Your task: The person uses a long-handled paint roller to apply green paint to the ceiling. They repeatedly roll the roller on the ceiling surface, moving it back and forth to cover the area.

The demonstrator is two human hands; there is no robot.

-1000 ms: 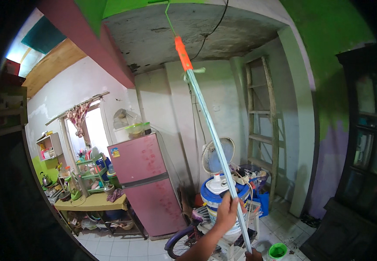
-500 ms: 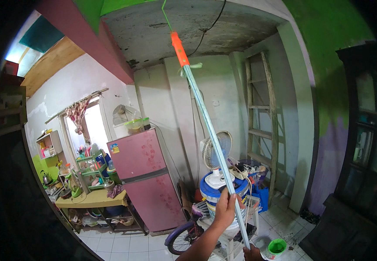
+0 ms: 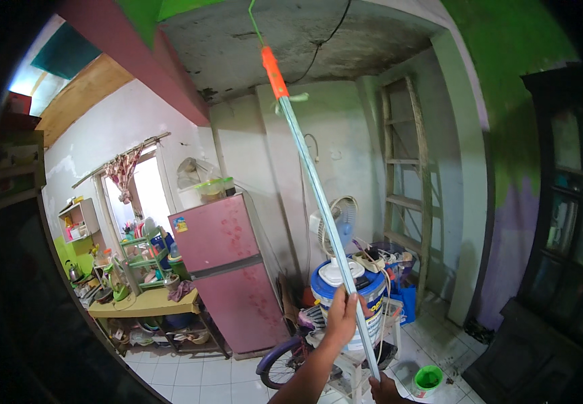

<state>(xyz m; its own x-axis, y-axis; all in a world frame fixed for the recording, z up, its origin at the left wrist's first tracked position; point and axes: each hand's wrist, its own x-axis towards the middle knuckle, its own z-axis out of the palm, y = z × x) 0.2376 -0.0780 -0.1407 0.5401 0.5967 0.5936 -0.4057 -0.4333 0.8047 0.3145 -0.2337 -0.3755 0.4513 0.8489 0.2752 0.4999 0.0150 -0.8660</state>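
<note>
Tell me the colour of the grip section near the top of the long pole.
Orange grip on a pale pole; head view.

- The left hand (image 3: pixel 340 318) grips a long pale pole (image 3: pixel 318 202) that slants up toward the ceiling (image 3: pixel 291 47).
- The right hand (image 3: pixel 385 389) holds the pole's lower end.
- An orange handle (image 3: pixel 273 73) tops the pole.
- Behind stand a pink fridge (image 3: pixel 227 276), a blue-and-white bucket (image 3: pixel 370 294) and a wooden ladder (image 3: pixel 409 188).
</note>
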